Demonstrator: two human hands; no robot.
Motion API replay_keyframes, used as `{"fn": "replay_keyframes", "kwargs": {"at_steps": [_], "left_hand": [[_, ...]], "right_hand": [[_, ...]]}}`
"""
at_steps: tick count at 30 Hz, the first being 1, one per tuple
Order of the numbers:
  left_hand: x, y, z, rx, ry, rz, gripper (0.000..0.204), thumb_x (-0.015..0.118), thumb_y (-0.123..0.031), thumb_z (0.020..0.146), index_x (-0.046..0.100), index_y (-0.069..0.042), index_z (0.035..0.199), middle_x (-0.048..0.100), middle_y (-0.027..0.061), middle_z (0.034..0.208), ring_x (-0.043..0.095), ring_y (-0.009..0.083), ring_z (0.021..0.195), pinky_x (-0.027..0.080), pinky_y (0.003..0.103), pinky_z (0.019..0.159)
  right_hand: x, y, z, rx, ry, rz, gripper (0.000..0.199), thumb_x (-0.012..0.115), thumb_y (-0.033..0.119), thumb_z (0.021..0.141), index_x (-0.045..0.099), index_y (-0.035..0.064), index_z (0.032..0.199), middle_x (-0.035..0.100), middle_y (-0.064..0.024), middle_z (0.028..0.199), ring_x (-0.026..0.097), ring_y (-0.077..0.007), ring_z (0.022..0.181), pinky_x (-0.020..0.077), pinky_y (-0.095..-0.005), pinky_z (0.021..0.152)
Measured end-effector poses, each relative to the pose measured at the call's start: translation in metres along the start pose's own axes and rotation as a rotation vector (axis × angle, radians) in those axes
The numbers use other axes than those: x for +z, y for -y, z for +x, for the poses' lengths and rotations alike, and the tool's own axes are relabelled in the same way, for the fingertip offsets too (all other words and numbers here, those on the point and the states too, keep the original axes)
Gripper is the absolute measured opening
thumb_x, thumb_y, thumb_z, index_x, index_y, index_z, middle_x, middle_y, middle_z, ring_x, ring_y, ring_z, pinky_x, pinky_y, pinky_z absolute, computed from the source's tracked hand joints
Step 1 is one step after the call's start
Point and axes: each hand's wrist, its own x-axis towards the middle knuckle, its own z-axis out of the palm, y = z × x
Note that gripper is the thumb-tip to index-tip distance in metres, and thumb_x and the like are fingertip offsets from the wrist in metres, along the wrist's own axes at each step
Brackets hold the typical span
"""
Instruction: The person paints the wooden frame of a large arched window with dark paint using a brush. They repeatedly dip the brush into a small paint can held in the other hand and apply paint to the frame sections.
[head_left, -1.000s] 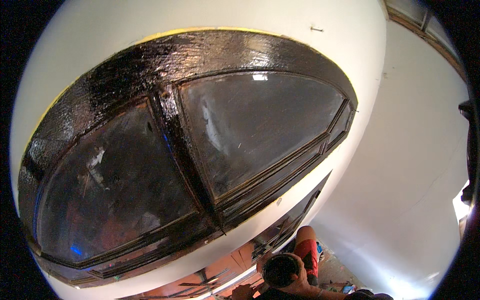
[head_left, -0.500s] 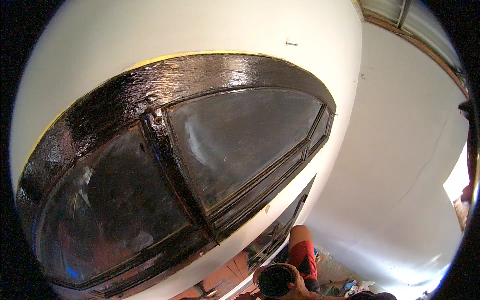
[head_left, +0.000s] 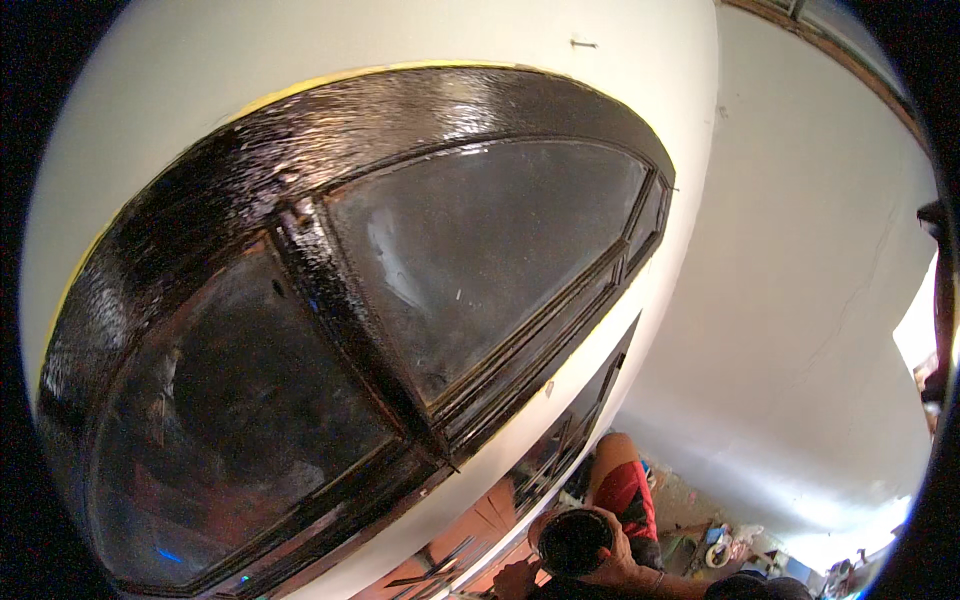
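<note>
My right hand (head_left: 615, 562) is wrapped around a round open pot (head_left: 572, 545) with dark, glossy liquid inside, near the lower edge of the view. Just left of the pot is my left hand (head_left: 516, 578), its fingers curled closed. Whatever those fingers hold is too small and dark to make out. Above both hands spreads an arched wooden window frame (head_left: 350, 125), coated dark brown and shining as if wet. A dark upright bar (head_left: 345, 300) divides its two dull glass panes (head_left: 480, 260).
Yellow edging (head_left: 300, 88) follows the arch on the cream wall, and a nail (head_left: 584, 44) sticks out above. A plain side wall (head_left: 800, 250) stands at right. My bent knee in red shorts (head_left: 635, 495) is beside the pot. Clutter (head_left: 735, 548) lies on the floor below.
The window frame now sits higher in the view. The pot and my right hand appear slightly farther right and higher. My left hand, barely visible before, has come into sight beside the pot.
</note>
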Motion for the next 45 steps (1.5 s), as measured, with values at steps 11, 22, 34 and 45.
{"fn": "replay_keyframes", "kwargs": {"at_steps": [11,22,34,45], "left_hand": [[0.022,0.024,0.002,0.108,-0.059,-0.111,0.034,0.064,-0.039,0.086,0.071,-0.007,0.093,0.068,0.0174,0.083,0.068,0.0364,0.076,0.055,0.048,0.067],[-0.013,0.018,-0.022,0.172,0.039,-0.049,0.039,0.063,-0.043,0.089,0.069,-0.005,0.091,0.066,0.0190,0.076,0.065,0.0381,0.070,0.053,0.048,0.064],[-0.021,-0.007,-0.055,0.235,0.027,-0.100,0.045,0.062,-0.046,0.092,0.067,-0.002,0.088,0.064,0.0208,0.070,0.062,0.0398,0.063,0.051,0.048,0.060],[-0.070,0.001,0.010,0.141,0.034,-0.148,0.085,0.056,-0.085,0.080,0.059,-0.001,0.065,0.050,0.0093,0.048,0.049,0.0206,0.040,0.041,0.040,0.039]], "right_hand": [[0.024,0.013,-0.020,-0.060,-0.289,-0.011,0.094,0.060,0.071,0.086,0.037,0.0005,0.143,0.055,-0.0215,0.136,0.055,-0.0359,0.127,0.0441,-0.0459,0.108],[0.065,0.064,-0.047,0.019,-0.608,0.473,0.084,0.068,0.060,0.088,0.044,0.0007,0.141,0.052,-0.0219,0.139,0.052,-0.0350,0.130,0.0407,-0.0459,0.112],[0.092,0.130,-0.131,0.134,-0.684,0.307,0.088,0.076,0.049,0.081,0.038,0.0057,0.147,0.048,-0.0204,0.144,0.048,-0.0340,0.132,0.0394,-0.0490,0.112],[0.100,0.126,-0.156,0.222,-0.805,0.271,0.096,0.084,0.040,0.071,0.036,0.0059,0.147,0.047,-0.0189,0.143,0.046,-0.0334,0.132,0.0409,-0.0504,0.110]]}}
